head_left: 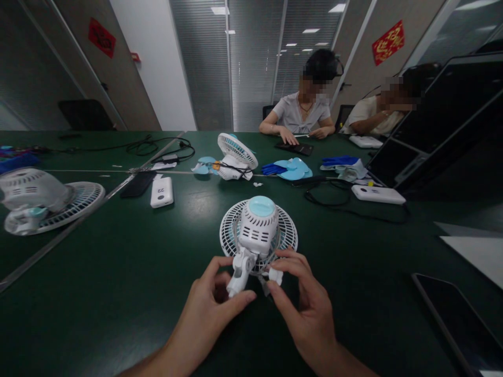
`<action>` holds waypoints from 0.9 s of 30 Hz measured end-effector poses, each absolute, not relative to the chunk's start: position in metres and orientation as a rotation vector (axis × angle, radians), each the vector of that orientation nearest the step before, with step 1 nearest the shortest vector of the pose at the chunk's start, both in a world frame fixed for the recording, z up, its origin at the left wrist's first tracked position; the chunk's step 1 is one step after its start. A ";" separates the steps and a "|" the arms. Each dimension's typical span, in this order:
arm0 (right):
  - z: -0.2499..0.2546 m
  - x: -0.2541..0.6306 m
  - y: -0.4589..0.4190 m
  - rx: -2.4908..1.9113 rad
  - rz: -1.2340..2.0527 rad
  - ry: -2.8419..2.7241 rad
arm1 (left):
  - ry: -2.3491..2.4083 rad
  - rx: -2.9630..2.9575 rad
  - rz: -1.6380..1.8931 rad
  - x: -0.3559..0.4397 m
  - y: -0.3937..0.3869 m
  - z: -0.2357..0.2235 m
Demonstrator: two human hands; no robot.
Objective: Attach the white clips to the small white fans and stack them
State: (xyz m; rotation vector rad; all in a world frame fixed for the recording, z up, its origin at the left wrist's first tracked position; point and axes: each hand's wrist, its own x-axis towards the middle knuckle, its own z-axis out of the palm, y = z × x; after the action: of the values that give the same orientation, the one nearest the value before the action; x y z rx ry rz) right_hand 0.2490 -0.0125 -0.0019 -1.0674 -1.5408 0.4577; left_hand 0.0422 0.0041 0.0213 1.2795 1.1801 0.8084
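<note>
fan (259, 228) lies grille-down, centre of frame; left hand (206, 311) grips its white bracket (240, 271), right hand (310, 303) pinches small white part (275, 276) beside it. judged step: two-handed work at bracket; next move calls for steady left hold, fine right-hand control

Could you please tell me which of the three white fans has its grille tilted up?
The far fan, beside the pale-blue blades. The near fan and left fan both lie grille-down.

Fan (258, 230) between hands; second fan (236, 156) behind; power bank (162, 192) behind, to left.
</note>
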 end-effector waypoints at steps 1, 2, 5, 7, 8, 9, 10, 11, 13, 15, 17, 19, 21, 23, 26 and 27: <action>-0.002 0.248 -0.013 -1.075 0.462 -1.538 | 1.175 1.270 0.833 0.043 0.006 0.020; -0.002 0.247 -0.012 -1.089 0.467 -1.537 | 1.167 1.263 0.856 0.044 0.007 0.019; -0.003 0.245 -0.009 -1.160 0.465 -1.532 | 1.121 1.256 0.897 0.044 0.007 0.012; -0.004 0.244 -0.006 -1.192 0.459 -1.527 | 1.089 1.279 0.906 0.043 0.006 0.007; -0.004 0.244 -0.005 -1.194 0.461 -1.530 | 1.082 1.299 0.909 0.042 0.005 0.006; -0.005 0.244 -0.004 -1.190 0.466 -1.536 | 1.080 1.319 0.910 0.041 0.005 0.005; -0.006 0.244 -0.004 -1.186 0.472 -1.547 | 1.080 1.339 0.910 0.040 0.004 0.004; -0.007 0.244 -0.004 -1.183 0.476 -1.560 | 1.083 1.354 0.909 0.039 0.003 0.004; -0.008 0.244 -0.004 -1.184 0.470 -1.587 | 1.087 1.373 0.906 0.037 0.001 0.003; -0.006 0.244 -0.003 -1.183 0.439 -1.610 | 1.091 1.385 0.901 0.036 0.000 0.002; -0.003 0.244 -0.002 -1.158 0.383 -1.651 | 1.088 1.397 0.904 0.036 0.000 0.002; 0.003 0.244 0.001 -1.109 0.308 -1.712 | 1.082 1.405 0.910 0.035 0.000 0.002; 0.008 0.244 0.006 -1.041 0.247 -1.785 | 1.074 1.406 0.917 0.034 0.001 0.002; 0.012 0.245 0.010 -0.970 0.224 -1.858 | 1.060 1.411 0.921 0.032 0.002 0.002; 0.014 0.246 0.018 -0.896 0.222 -1.948 | 1.044 1.429 0.932 0.029 0.003 0.000; 0.014 0.246 0.020 -0.898 0.227 -1.972 | 1.038 1.445 0.932 0.029 0.004 -0.001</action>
State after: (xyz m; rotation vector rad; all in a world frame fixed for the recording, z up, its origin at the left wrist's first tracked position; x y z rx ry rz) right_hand 0.2462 0.0195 0.0140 -0.8983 -1.9722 0.2268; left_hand 0.0286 0.0036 -0.0007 1.4447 1.0378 0.9319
